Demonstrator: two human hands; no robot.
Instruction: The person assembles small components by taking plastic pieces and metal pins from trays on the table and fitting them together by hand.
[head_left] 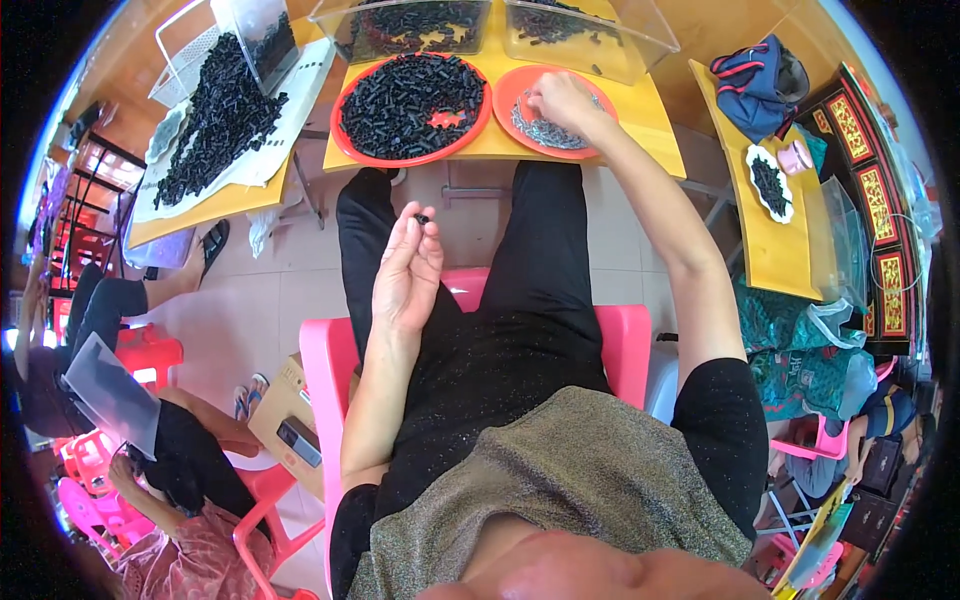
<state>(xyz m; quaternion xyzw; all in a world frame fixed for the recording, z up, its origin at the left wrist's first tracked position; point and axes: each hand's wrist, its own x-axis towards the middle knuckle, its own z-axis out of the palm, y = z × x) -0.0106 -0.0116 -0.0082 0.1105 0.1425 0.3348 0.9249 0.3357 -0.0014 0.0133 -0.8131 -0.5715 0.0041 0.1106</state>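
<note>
Fingertips of the left hand (405, 275) pinch one small black piece (422, 218), held up above the lap, well short of the table. The right hand (562, 100) reaches forward into the right red plate (510, 88), fingers curled down onto a heap of small metal parts (545, 133); whether it has one gripped I cannot tell.

Just beside that plate sits the left red plate (345, 110), piled almost full with black pieces, only a small patch of red showing through. Both plates rest on a yellow table (640, 110), with two clear bins (640, 50) of more black pieces behind them. As I judge it, much work remains: the plate is nearly full and the bins also hold stock. On the table to the left lies a further mound of black pieces (215, 115) on a white sheet.
</note>
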